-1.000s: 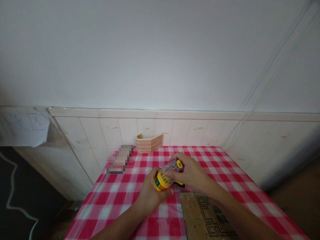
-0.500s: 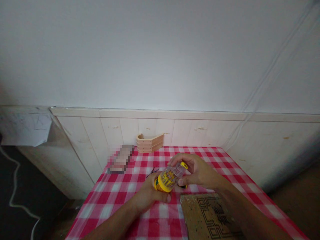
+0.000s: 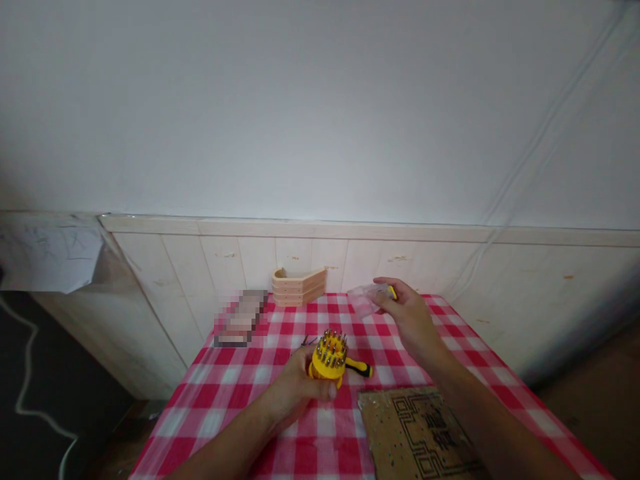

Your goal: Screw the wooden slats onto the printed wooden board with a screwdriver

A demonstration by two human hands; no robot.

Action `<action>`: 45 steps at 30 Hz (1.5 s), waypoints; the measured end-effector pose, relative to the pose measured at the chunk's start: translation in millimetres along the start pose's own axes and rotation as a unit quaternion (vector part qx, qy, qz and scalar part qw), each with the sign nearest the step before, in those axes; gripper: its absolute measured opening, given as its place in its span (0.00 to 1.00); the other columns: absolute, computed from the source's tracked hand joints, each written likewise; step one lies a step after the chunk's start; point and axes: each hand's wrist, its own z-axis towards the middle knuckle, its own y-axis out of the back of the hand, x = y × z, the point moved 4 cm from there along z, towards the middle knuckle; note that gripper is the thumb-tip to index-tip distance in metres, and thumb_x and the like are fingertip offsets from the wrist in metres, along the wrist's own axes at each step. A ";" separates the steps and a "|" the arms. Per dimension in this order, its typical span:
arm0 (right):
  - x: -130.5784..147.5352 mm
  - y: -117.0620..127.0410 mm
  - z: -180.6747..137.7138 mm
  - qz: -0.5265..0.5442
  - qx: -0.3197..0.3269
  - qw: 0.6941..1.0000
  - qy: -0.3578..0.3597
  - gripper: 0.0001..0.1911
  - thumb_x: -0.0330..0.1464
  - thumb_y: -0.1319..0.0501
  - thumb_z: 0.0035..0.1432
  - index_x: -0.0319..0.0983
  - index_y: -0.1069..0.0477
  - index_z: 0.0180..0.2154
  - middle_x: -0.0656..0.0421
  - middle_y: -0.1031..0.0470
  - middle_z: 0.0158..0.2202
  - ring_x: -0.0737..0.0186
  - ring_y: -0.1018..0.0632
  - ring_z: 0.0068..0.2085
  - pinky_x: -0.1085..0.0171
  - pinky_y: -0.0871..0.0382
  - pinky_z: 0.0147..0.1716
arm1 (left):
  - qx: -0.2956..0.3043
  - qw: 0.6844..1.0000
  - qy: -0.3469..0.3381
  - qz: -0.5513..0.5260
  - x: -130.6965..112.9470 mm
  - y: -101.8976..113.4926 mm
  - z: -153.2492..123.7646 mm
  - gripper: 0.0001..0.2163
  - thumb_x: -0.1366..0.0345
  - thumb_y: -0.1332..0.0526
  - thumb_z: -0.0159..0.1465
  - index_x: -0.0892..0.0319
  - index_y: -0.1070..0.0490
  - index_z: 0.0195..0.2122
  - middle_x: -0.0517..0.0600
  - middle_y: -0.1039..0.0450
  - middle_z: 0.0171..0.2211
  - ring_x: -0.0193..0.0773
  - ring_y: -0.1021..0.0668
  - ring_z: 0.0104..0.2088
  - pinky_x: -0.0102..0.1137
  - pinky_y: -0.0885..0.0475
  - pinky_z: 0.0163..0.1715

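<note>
My left hand [image 3: 303,383] is closed around a yellow screwdriver bit holder [image 3: 330,360], held upright above the table. Rings of metal bits stick up from its uncovered top. Up and to the right, my right hand [image 3: 407,310] grips a clear plastic cover [image 3: 367,300] by its yellow-tipped end, well apart from the holder. Behind the bit holder, a yellow and black screwdriver handle [image 3: 361,368] lies on the cloth, partly hidden. Small dark thin pieces [image 3: 307,343] lie just beyond my left hand; their kind is unclear.
A red and white checked tablecloth [image 3: 280,433] covers the table. A brown board with black printed lines [image 3: 400,433] lies at the front right. A curved wooden piece [image 3: 299,288] stands against the back wall, beside a pixelated flat object [image 3: 243,319].
The clear cover has come off the bit holder, and my right hand has carried it up and to the right. My left hand has tipped the holder upright, exposing the bits.
</note>
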 end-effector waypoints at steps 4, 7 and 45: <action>-22.9 -11.1 0.6 -0.312 0.020 0.948 0.061 0.26 0.38 0.33 0.54 0.38 0.31 0.53 0.51 0.21 0.41 0.51 0.21 0.41 0.55 0.29 0.41 | -0.006 1.000 -0.022 0.019 2.8 3.5 3.4 0.26 0.59 0.19 0.39 0.61 0.22 0.39 0.49 0.25 0.31 0.34 0.27 0.31 0.28 0.34 0.33; -37.9 -19.8 -3.6 -0.370 0.067 0.924 0.074 0.23 0.31 0.32 0.52 0.38 0.29 0.51 0.49 0.21 0.44 0.50 0.21 0.46 0.56 0.30 0.45 | -0.041 0.998 -0.044 0.031 3.7 8.7 5.0 0.27 0.59 0.19 0.40 0.61 0.23 0.40 0.50 0.23 0.34 0.37 0.25 0.34 0.30 0.31 0.37; -1.9 -55.5 -54.8 -0.087 0.220 0.935 0.263 0.05 0.29 0.37 0.59 0.42 0.22 0.32 0.58 0.26 0.28 0.60 0.26 0.32 0.61 0.32 0.33 | -0.157 0.809 -0.146 0.548 -10.6 8.0 -8.2 0.16 0.68 0.29 0.52 0.58 0.28 0.41 0.50 0.29 0.39 0.45 0.25 0.40 0.37 0.29 0.40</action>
